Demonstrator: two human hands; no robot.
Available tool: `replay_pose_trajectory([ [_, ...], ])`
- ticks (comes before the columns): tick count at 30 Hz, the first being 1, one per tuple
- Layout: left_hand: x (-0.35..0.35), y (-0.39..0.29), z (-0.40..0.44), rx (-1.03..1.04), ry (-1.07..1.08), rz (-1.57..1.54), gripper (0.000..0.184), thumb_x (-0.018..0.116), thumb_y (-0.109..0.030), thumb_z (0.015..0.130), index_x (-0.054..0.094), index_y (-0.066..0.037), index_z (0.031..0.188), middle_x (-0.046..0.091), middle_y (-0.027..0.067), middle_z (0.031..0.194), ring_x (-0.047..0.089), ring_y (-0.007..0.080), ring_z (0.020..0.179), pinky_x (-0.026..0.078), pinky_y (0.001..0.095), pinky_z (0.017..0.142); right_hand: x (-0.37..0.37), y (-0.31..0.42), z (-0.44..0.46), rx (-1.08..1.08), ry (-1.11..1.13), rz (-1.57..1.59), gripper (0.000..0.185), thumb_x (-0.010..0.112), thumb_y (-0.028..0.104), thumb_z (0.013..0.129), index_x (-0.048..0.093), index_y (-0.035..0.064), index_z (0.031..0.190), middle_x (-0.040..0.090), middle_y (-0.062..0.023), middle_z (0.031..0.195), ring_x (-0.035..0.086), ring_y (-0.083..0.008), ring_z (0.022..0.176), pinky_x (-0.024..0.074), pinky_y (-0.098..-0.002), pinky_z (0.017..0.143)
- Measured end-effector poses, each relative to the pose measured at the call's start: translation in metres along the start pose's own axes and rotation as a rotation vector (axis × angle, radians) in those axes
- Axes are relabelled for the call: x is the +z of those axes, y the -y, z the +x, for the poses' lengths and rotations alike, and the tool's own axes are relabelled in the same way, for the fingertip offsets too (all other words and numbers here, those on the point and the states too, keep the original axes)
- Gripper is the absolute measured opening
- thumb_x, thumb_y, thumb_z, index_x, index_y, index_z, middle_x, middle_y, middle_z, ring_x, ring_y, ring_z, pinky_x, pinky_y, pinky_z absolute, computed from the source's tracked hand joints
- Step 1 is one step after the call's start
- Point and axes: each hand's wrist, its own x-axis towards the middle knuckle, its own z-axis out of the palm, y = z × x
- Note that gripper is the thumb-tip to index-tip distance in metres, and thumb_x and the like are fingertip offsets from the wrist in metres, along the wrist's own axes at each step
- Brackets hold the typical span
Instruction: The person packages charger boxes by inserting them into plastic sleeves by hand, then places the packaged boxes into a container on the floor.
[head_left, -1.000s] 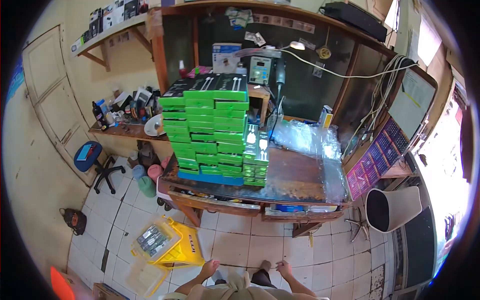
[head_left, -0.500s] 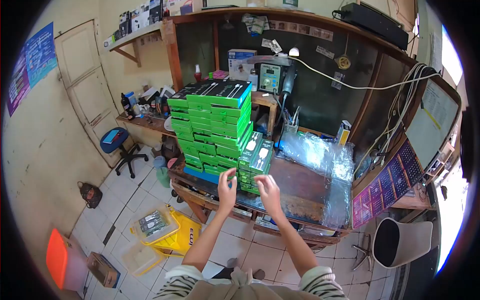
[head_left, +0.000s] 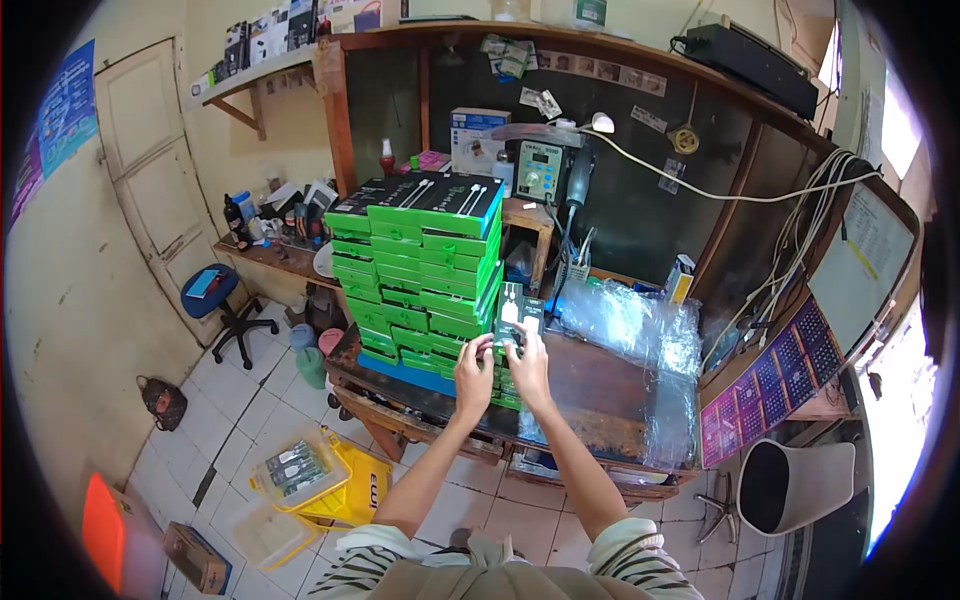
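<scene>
1. While both bare arms stretch forward, the left hand (head_left: 474,372) is at the near-left edge of a short stack of small cable boxes (head_left: 510,303), fingers curved; whether they pinch anything, I cannot tell.
2. Just beside it, the right hand (head_left: 530,370) bends its fingers over the near end of the same stack's upper boxes — whether it grips one or merely rests there is unclear.
3. With the hands as the clock's centre, the short stack stands at twelve, on the wooden desk (head_left: 600,388); its upper faces carry white pictures.
4. At about ten to eleven, just beside it, a tall stack of green-sided cable boxes (head_left: 415,255) rises from a blue base (head_left: 410,373).
5. Between twelve and one, farther back: a soldering station (head_left: 539,172) with a digital display.
6. Near two: clear plastic wrap (head_left: 630,328), shiny and crumpled.
7. Around eight, on the floor: a yellow bin (head_left: 368,490) and a clear tub (head_left: 337,467) of dark packets. Near four: a white shell chair (head_left: 832,480).
</scene>
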Motion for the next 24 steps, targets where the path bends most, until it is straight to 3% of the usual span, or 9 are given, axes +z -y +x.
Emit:
replay_pose_trajectory([
  [5, 0.008, -0.021, 0.009, -0.082, -0.002, -0.128, 0.017, 0.057, -0.003, 0.081, 0.058, 0.0, 0.098, 0.056, 0.0083, 0.088, 0.057, 0.0139, 0.08, 0.05, 0.0253, 0.068, -0.007, 0.005, 0.002, 0.003, -0.186, 0.083, 0.027, 0.06, 0.012, 0.079, 0.055, 0.0022, 0.103, 0.054, -0.0148, 0.097, 0.054, -0.0268, 0.087, 0.0424, -0.0348, 0.077],
  [10, 0.019, -0.046, 0.006, -0.137, 0.065, -0.302, 0.016, 0.062, -0.001, 0.077, 0.057, 0.002, 0.091, 0.053, 0.0058, 0.087, 0.055, 0.0112, 0.08, 0.05, 0.0245, 0.069, -0.036, 0.027, -0.002, 0.077, -0.225, 0.085, 0.022, 0.06, 0.009, 0.078, 0.056, 0.0006, 0.098, 0.053, -0.0118, 0.1, 0.055, -0.0237, 0.085, 0.0428, -0.0321, 0.079],
  [12, 0.025, -0.063, -0.001, -0.091, 0.08, -0.365, 0.018, 0.061, 0.002, 0.077, 0.056, 0.003, 0.094, 0.052, 0.0078, 0.1, 0.054, 0.014, 0.089, 0.051, 0.0258, 0.077, -0.048, 0.033, -0.015, 0.152, -0.383, 0.314, 0.02, 0.059, 0.005, 0.077, 0.054, 0.0006, 0.096, 0.052, -0.0096, 0.1, 0.053, -0.02, 0.09, 0.0431, -0.0304, 0.082],
  [16, 0.056, -0.072, -0.02, -0.046, 0.29, -0.436, 0.037, 0.059, 0.001, 0.078, 0.055, -0.003, 0.115, 0.05, 0.0115, 0.12, 0.052, 0.0193, 0.107, 0.047, 0.0302, 0.087, -0.069, 0.022, -0.036, 0.127, -0.61, 0.394, 0.031, 0.057, 0.001, 0.078, 0.047, 0.0009, 0.108, 0.051, -0.0093, 0.103, 0.049, -0.017, 0.099, 0.0421, -0.0293, 0.084],
  [19, 0.091, -0.041, -0.044, -0.023, 0.407, -0.286, 0.035, 0.057, -0.003, 0.081, 0.054, -0.001, 0.115, 0.054, 0.0145, 0.116, 0.055, 0.0206, 0.103, 0.046, 0.0309, 0.086, -0.086, -0.043, -0.055, 0.253, -0.505, 0.225, 0.037, 0.056, -0.001, 0.079, 0.042, -0.0011, 0.113, 0.053, -0.0097, 0.101, 0.054, -0.0153, 0.091, 0.0432, -0.0274, 0.081],
  [24, 0.124, 0.006, -0.098, -0.306, 0.533, -0.251, 0.03, 0.059, -0.01, 0.081, 0.057, -0.002, 0.109, 0.062, 0.0147, 0.1, 0.059, 0.0193, 0.095, 0.046, 0.0301, 0.08, -0.097, -0.102, -0.094, 0.493, -0.434, 0.114, 0.036, 0.059, 0.002, 0.078, 0.045, 0.0007, 0.111, 0.056, -0.0109, 0.104, 0.057, -0.0172, 0.093, 0.0447, -0.0284, 0.081],
])
